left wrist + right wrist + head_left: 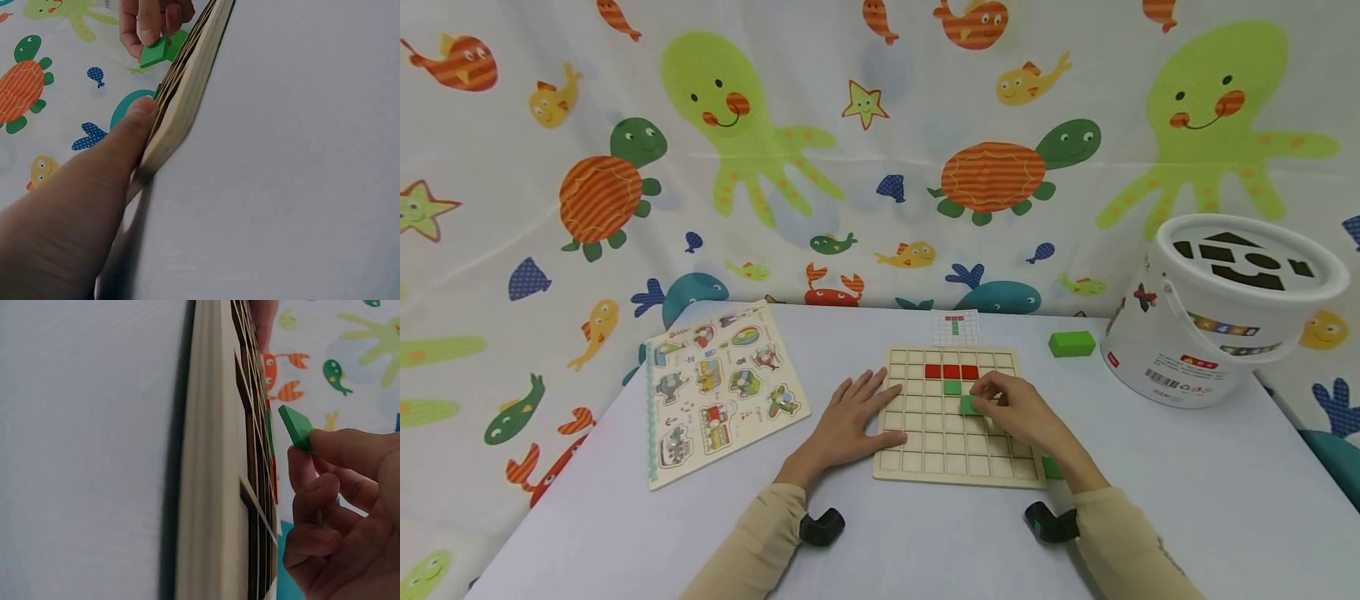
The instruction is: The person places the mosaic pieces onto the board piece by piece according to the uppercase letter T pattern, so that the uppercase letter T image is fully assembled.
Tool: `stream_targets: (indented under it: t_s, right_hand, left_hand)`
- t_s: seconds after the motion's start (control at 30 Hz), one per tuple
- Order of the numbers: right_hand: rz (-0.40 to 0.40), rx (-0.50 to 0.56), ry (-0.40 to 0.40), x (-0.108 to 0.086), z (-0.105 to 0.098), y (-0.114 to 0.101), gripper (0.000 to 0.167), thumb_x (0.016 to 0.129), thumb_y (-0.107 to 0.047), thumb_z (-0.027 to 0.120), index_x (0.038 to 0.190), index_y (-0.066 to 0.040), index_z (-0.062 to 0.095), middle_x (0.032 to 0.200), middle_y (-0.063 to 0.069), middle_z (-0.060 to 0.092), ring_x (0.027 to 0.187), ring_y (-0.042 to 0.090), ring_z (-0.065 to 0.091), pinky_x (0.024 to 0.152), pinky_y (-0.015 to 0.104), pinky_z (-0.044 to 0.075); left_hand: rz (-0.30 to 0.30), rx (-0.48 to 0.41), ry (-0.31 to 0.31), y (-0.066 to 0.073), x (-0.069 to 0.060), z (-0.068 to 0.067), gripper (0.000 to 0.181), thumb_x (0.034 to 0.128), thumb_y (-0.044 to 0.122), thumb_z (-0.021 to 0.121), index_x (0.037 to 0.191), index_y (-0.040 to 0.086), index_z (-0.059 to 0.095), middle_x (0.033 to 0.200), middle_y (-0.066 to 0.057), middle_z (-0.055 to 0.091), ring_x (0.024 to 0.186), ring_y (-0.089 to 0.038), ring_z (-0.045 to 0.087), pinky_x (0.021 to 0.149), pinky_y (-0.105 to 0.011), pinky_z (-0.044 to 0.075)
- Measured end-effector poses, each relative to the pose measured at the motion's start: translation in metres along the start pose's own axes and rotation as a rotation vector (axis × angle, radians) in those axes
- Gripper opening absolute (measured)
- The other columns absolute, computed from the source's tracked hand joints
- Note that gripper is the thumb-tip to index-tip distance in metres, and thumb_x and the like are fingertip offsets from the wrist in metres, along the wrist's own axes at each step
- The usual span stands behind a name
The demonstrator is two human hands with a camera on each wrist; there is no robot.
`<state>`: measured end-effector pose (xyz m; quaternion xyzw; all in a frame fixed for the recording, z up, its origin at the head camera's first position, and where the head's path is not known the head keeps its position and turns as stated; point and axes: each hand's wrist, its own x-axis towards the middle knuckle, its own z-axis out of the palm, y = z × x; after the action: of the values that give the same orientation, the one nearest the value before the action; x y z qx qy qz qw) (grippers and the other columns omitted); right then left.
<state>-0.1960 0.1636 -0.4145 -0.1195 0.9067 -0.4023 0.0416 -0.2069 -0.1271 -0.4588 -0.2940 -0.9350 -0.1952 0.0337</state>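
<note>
A wooden grid board (925, 463) lies on the white table. Three red square tiles (951, 372) sit in a row in its upper cells, with one green tile (952, 387) below the middle one. My right hand (1017, 410) pinches another green square tile (967, 406) between thumb and fingers. In the right wrist view this tile (296, 428) is tilted and raised off the grid. My left hand (848, 423) rests on the board's left edge with fingers spread. Behind the board lies a small pattern card (956, 327) with a red and green T shape.
On the left lies a picture puzzle board (722, 417). A white lidded bucket (1195, 367) stands at the back right, beside a green block (1072, 343). Another green piece (1052, 468) lies by the board's right edge, partly behind my right forearm.
</note>
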Motion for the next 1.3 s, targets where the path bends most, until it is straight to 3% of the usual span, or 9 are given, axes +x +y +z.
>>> stream_targets:
  t_s: [0.17,0.43,0.87,1.3]
  right_hand:
    - [-0.005,0.003,0.002,0.005,0.003,0.001,0.014,0.091,-0.017,0.062,0.102,-0.009,0.063,0.093,0.005,0.065,0.086,0.017,0.057,0.076,0.028,0.048]
    - [0.004,0.031,-0.033,0.013,0.006,-0.003,0.015,0.090,-0.015,0.062,0.103,-0.007,0.059,0.092,0.007,0.064,0.082,0.017,0.058,0.069,0.027,0.049]
    - [0.031,-0.046,-0.056,0.019,0.010,-0.008,0.009,0.089,-0.016,0.063,0.095,-0.009,0.060,0.089,0.006,0.064,0.074,0.016,0.056,0.062,0.026,0.047]
    - [0.000,-0.089,-0.058,0.016,0.012,-0.011,0.013,0.088,-0.016,0.064,0.098,-0.008,0.064,0.082,0.002,0.062,0.072,0.015,0.053,0.062,0.027,0.044]
  left_hand:
    - [-0.001,-0.001,-0.003,0.001,0.001,-0.001,0.075,0.0831,0.061,0.057,0.147,0.026,0.036,0.158,-0.004,0.022,0.147,-0.028,0.017,0.117,-0.053,0.013]
    - [0.000,0.011,0.001,0.001,0.001,-0.001,0.076,0.0828,0.062,0.057,0.146,0.026,0.037,0.158,-0.004,0.023,0.147,-0.028,0.018,0.116,-0.053,0.015]
    - [0.007,0.010,0.010,0.002,0.001,-0.001,0.076,0.0825,0.061,0.058,0.146,0.025,0.037,0.157,-0.006,0.024,0.146,-0.028,0.019,0.116,-0.055,0.015]
    - [0.008,0.005,0.011,0.002,0.000,-0.001,0.076,0.0825,0.061,0.058,0.146,0.025,0.038,0.157,-0.006,0.024,0.146,-0.028,0.019,0.116,-0.054,0.015]
